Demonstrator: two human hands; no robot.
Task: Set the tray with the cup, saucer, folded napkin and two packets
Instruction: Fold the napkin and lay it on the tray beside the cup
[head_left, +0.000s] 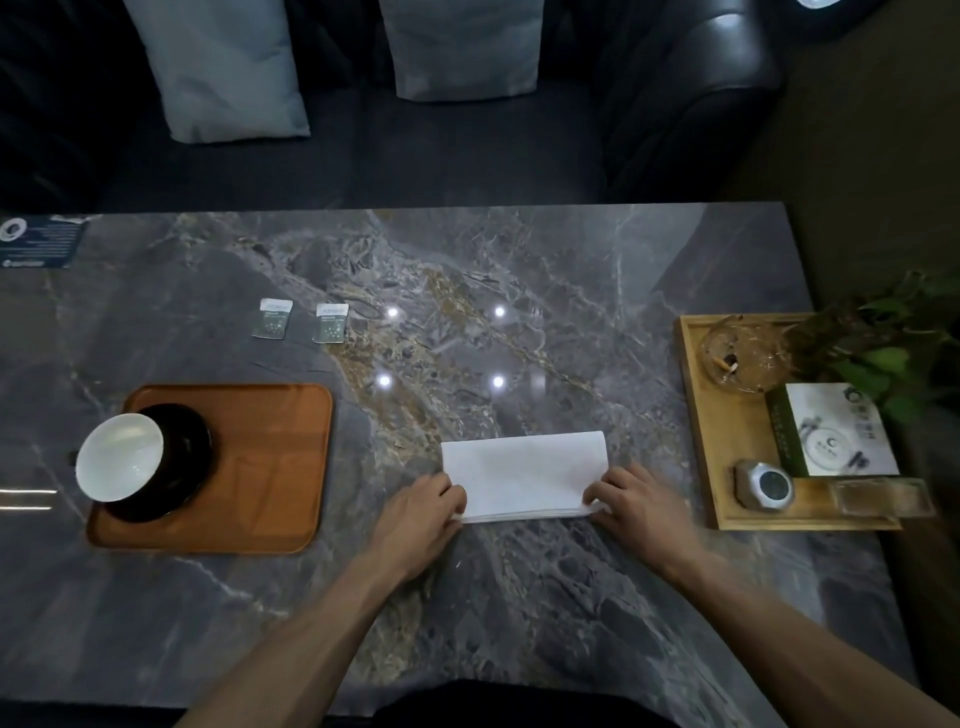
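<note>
A white napkin, folded into a rectangle, lies flat on the marble table near its middle. My left hand pinches its near left corner and my right hand pinches its near right corner. At the left sits an orange-brown tray. On the tray's left part a black saucer carries a cup, white inside. Two small packets, one beside the other, lie on the table behind the tray.
A light wooden tray at the right edge holds a glass ashtray, a green-and-white box and a round metal object. A leafy plant overhangs it. A dark card lies far left. A sofa with cushions stands behind.
</note>
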